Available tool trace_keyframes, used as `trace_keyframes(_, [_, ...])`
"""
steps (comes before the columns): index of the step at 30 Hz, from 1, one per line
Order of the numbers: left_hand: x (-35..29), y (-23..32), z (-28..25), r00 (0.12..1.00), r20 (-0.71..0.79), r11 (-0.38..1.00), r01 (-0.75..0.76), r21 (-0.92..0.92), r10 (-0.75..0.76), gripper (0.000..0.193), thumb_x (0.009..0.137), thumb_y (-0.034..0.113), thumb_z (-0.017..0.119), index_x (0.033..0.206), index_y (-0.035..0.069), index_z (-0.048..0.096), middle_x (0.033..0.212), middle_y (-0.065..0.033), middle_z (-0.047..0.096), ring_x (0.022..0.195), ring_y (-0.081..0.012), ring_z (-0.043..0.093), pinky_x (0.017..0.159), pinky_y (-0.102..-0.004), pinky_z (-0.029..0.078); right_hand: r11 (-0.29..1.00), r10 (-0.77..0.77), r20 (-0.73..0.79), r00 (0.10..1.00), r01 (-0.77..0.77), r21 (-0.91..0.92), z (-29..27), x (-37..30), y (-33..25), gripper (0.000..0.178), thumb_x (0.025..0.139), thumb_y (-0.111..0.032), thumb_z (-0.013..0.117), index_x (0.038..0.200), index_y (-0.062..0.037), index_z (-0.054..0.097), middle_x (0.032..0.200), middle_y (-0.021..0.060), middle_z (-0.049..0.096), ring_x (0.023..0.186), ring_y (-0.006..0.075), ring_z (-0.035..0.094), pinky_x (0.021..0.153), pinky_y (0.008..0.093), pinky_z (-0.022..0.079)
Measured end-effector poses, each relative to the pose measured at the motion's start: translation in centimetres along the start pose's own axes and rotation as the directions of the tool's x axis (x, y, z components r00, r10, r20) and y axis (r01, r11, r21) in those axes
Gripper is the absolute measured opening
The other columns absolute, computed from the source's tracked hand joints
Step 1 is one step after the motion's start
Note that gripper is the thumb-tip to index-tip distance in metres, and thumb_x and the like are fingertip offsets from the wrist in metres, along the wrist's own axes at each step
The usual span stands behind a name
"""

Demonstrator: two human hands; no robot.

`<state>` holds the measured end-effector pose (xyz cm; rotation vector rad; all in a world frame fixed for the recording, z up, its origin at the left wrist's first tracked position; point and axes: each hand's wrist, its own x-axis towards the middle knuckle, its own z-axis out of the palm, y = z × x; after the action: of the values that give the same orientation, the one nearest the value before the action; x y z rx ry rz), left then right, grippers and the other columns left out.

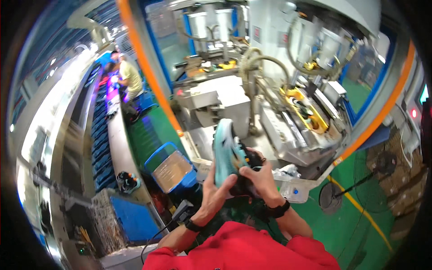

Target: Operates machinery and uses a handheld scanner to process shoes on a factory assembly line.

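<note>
Red shirt (243, 249) fills my feed's near edge, its lower part cut off. I have the left hand (214, 192) closed round the near left side of a teal and black shoe (226, 155), thumb on top, and the right hand (264, 182) closed on its dark right side; it is held up mid-scene, before a metal machine (227, 95). Most fingertips are hidden from me, and the dark part is hard to make out. Green floor (321, 231) spreads right to a fan (330, 198). Far left, a blurred co-worker (130, 81) stands beside a long pale bench (123, 148)
</note>
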<state>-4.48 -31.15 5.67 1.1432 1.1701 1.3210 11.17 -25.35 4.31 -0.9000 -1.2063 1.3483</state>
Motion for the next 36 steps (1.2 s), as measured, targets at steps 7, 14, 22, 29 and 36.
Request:
trace_keyframes(7, [16.3,-6.8,11.6,0.914,0.368,0.982,0.131,0.134,-0.172,0.081,0.094,0.044,0.059,0.148,-0.006,0.026,0.134,-0.0176,0.053,0.118,-0.0225,0.054,0.100,-0.0334,0.043,0.998,-0.056,-0.517,0.854,0.031,-0.058,-17.3,1.7,-0.2,0.058,0.069,-0.004,0.074,0.123,0.0017,0.056,0.108,0.0069,0.062,0.093,0.0149,0.060,0.085,0.0283,0.049])
trace_keyframes(14, [36.3,-17.0,20.2,0.997,0.058,0.857,0.016,0.514,-0.053,0.069,0.079,0.042,0.072,0.118,-0.011,0.051,0.101,-0.0311,0.065,0.103,-0.0399,0.063,0.088,-0.0456,0.048,0.981,-0.194,-0.753,0.629,0.109,-0.161,-23.7,0.3,-3.5,0.062,0.073,-0.003,0.068,0.131,0.0044,0.050,0.120,0.0099,0.058,0.106,0.0186,0.056,0.096,0.0321,0.045])
trace_keyframes(22, [44.7,-21.0,22.3,0.982,-0.124,0.710,0.187,0.679,-0.140,0.065,0.077,0.016,0.064,0.131,-0.006,0.035,0.125,-0.0297,0.051,0.114,-0.0453,0.054,0.096,-0.0490,0.046,0.875,-0.326,-0.794,0.513,-0.154,-0.459,-27.5,0.9,-5.6,0.063,0.070,0.000,0.064,0.131,0.0056,0.049,0.118,0.0121,0.058,0.103,0.0193,0.057,0.096,0.0320,0.044])
trace_keyframes(29, [36.5,-10.9,12.8,0.752,0.246,0.692,0.660,-0.292,-0.612,0.022,0.080,0.012,0.074,0.096,-0.001,0.065,0.090,-0.0118,0.068,0.073,-0.0232,0.067,0.056,-0.0376,0.055,0.676,-0.112,-0.542,0.833,-0.336,-0.656,-29.1,22.0,-10.6,0.039,0.073,-0.007,0.068,0.110,0.0033,0.060,0.093,0.0066,0.063,0.079,0.0122,0.058,0.070,0.0273,0.048])
trace_keyframes(36, [19.2,-1.7,-1.5,0.813,0.306,0.790,0.568,-0.230,-0.496,0.048,0.084,0.014,0.073,0.125,-0.003,0.056,0.109,-0.0055,0.063,0.098,-0.0127,0.059,0.088,-0.0303,0.050,0.455,0.268,-0.345,0.899,-0.434,-0.777,-22.2,40.5,0.8,0.061,0.056,-0.028,0.082,0.100,0.0105,0.063,0.100,0.0236,0.068,0.094,0.0292,0.068,0.081,0.0375,0.052])
